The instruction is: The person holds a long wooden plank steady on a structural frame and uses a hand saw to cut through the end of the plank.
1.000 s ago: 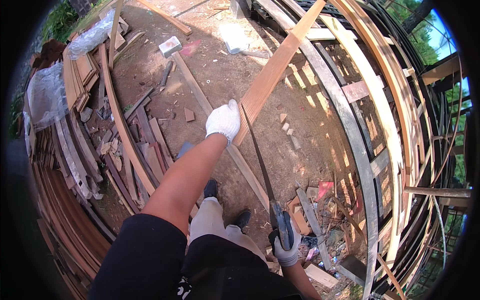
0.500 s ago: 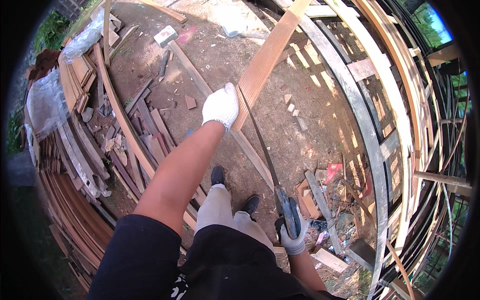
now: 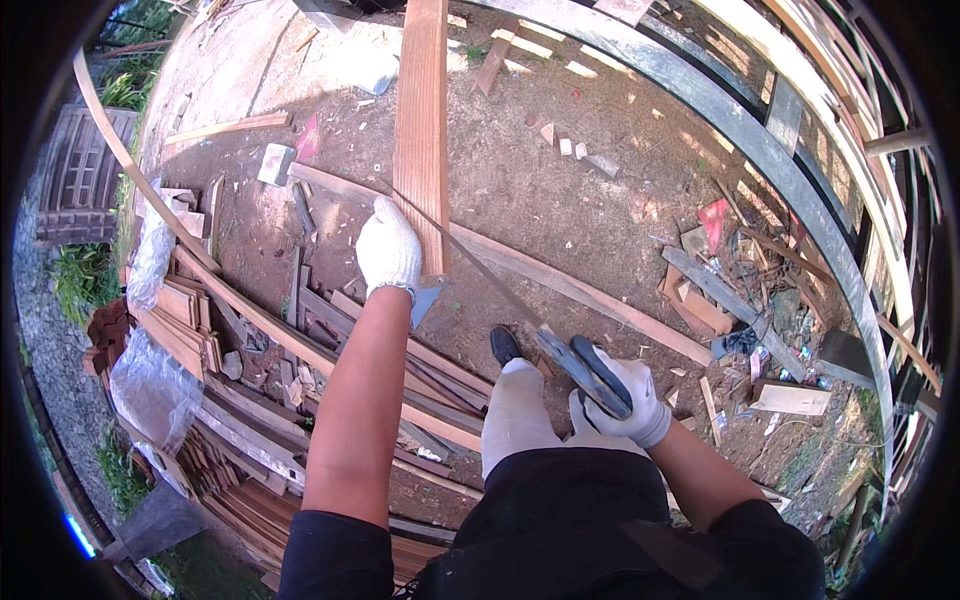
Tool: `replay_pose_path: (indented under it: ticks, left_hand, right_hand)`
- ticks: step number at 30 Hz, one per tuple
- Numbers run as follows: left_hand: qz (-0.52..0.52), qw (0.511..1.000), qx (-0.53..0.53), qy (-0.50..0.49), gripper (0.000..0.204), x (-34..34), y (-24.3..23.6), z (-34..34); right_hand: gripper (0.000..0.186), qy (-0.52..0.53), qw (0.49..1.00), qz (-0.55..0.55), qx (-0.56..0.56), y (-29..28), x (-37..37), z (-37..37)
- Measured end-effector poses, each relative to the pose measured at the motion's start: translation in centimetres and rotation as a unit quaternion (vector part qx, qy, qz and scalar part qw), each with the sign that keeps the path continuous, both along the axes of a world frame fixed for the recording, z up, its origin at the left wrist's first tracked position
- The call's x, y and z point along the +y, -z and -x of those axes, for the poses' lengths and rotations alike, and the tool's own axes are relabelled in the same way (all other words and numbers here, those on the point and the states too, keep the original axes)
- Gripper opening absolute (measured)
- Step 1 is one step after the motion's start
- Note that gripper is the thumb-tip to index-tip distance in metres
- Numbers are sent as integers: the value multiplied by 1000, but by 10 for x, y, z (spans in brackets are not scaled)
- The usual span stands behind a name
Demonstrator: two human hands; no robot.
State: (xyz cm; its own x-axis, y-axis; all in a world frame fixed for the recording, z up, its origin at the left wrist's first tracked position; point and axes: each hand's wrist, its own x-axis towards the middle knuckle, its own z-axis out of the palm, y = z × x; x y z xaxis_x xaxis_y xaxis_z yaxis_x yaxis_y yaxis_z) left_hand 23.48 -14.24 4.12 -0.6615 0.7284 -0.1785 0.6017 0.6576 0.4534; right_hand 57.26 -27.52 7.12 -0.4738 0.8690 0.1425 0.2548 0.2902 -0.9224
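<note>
My left hand (image 3: 390, 248), in a white knit glove, is closed on the left edge of a long reddish-brown wooden plank (image 3: 421, 110), close to its near end. The plank runs away from me toward the top of the view. In my gloved right hand (image 3: 636, 402) is the dark handle of a handsaw (image 3: 495, 282). Its thin blade slants across the plank, with the tip just beyond the thumb of my left hand. Whether the teeth have cut into the wood cannot be made out. A blue-grey flat piece (image 3: 426, 302) shows below the plank's near end.
A narrow board (image 3: 560, 280) lies on the dirt beneath the plank. Timber stacks (image 3: 270, 510) and plastic sheeting (image 3: 155, 385) crowd the left. Long rails (image 3: 690, 95) curve along the right. Scraps and a red piece (image 3: 712, 222) litter the ground there, and a pale block (image 3: 276, 164) lies farther off.
The whole view has turned, so the plank now points nearly straight ahead and the saw slants more sideways. Both hands keep their holds, and the saw's angle to the plank looks much the same.
</note>
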Motion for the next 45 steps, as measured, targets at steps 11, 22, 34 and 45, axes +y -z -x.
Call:
replay_pose_path:
  ticks: [11, 22, 34, 45]
  left_hand:
    - [-42, 998, 40, 9, 68, -6, 5, -1]
    - [12, 998, 55, -21, 66, 0, -20, -16]
    - [-21, 1000, 0, -22, 65, 15, -5, -13]
    - [-32, 999, 10, -2, 66, 9, -6, -24]
  right_hand:
    - [64, -25, 999, 22, -5, -1, -18, -26]
    - [61, 2, 999, 47, 6, -1, 74, 87]
    - [62, -17, 997, 8, 72, 17, 123, 108]
    - [63, 0, 1000, -10, -2, 28, 88, 73]
